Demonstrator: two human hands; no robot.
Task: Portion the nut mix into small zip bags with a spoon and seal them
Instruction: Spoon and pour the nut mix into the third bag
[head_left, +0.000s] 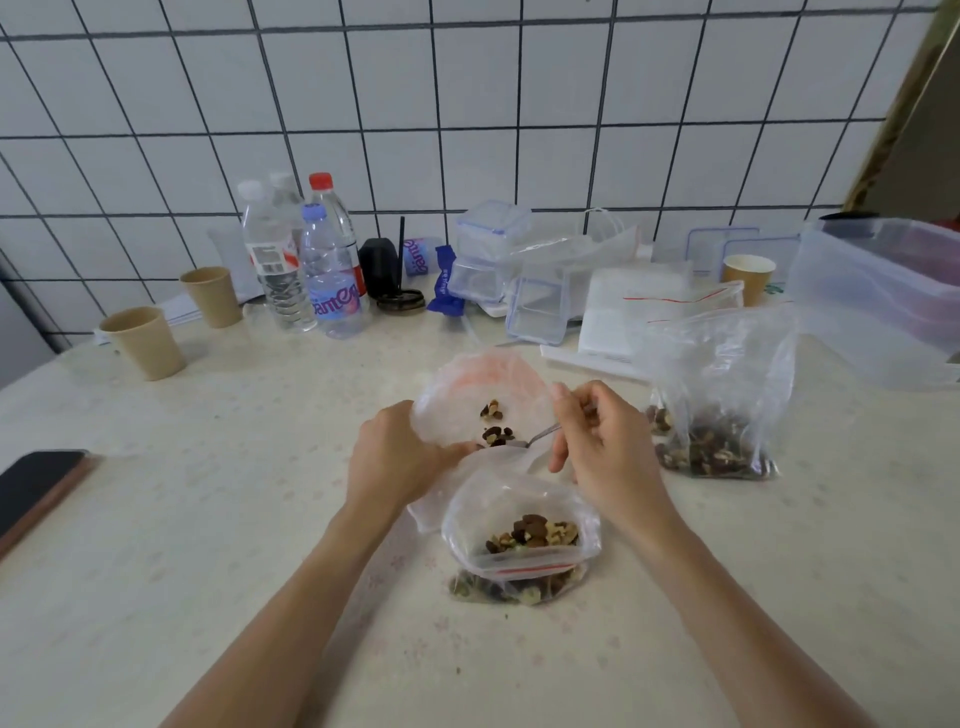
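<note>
Two bare forearms and hands, seen from above

Both arms enter from the bottom edge and are uncovered along their whole visible length: no sleeve edge or cuff shows on either one. The left hand (395, 457) and the right hand (602, 447) wear no gloves, and no ring, watch, bracelet or strap shows on the fingers or wrists. The fingernails that can be made out look short and plain, though they are too small and blurred to tell more. Both forearms are slender.

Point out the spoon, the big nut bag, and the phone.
spoon (540, 434): head view, on its metal handle.
big nut bag (719, 447): head view, on its nut-filled bottom.
phone (36, 486): head view, on its dark screen.
</note>
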